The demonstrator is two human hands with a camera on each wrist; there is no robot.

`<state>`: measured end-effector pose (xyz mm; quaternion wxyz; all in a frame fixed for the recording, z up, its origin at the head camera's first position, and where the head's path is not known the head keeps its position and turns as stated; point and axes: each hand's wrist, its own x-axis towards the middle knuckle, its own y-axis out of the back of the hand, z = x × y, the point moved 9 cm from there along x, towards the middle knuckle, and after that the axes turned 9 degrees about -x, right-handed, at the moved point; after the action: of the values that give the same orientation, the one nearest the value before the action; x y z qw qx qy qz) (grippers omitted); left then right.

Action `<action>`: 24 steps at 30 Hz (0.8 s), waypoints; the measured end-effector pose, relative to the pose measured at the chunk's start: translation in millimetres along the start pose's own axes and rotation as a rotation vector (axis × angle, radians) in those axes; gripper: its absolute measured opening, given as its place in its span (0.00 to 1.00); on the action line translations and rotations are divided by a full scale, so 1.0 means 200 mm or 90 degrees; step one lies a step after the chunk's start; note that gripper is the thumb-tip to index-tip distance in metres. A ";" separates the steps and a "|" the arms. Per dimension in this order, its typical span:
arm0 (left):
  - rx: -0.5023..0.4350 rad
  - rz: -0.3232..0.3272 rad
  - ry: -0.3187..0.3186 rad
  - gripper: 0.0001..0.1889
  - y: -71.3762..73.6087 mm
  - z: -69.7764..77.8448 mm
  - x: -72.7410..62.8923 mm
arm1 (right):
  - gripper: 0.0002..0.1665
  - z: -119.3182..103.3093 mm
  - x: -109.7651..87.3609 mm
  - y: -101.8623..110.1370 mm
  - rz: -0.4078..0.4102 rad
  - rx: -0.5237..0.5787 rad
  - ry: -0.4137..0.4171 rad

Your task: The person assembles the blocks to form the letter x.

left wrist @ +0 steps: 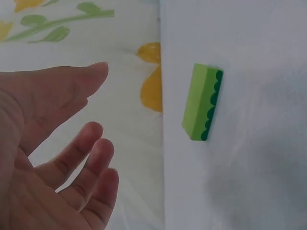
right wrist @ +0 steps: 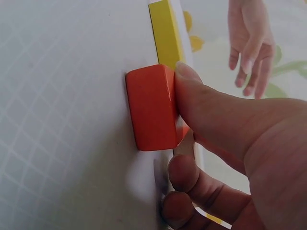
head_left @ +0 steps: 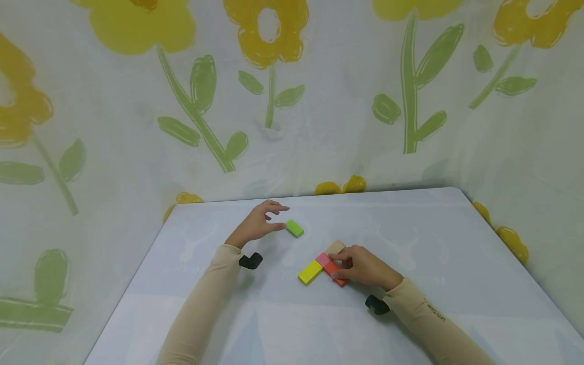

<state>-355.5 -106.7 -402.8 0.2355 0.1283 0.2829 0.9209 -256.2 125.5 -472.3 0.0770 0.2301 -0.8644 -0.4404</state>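
Observation:
My right hand (head_left: 365, 266) pinches a red block (right wrist: 152, 110), with the thumb along one face; the index fingertip is hidden in the right wrist view. Touching or close to the red block on the table are a pink block (head_left: 323, 259), a yellow block (head_left: 311, 272) and a plain wood-coloured block (head_left: 336, 247). Farther back lies a bright green block (left wrist: 199, 103) with a dark green scalloped edge. Beside it my left hand (head_left: 257, 223) hovers above the table, fingers loosely spread and holding nothing.
The blocks lie on a pale, faintly patterned table (head_left: 410, 218). Behind it hangs a white cloth (head_left: 337, 101) printed with yellow flowers and green stems. A small black device (head_left: 251, 261) is worn at the left wrist, and another black device (head_left: 377, 305) at the right.

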 end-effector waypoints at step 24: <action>-0.074 -0.028 0.110 0.25 -0.08 -0.29 0.14 | 0.33 0.02 0.00 -0.01 -0.003 0.007 -0.017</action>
<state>-395.5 -108.0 -456.6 0.2376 0.0278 0.2508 0.9380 -258.1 127.4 -475.7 0.0630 0.2267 -0.8674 -0.4385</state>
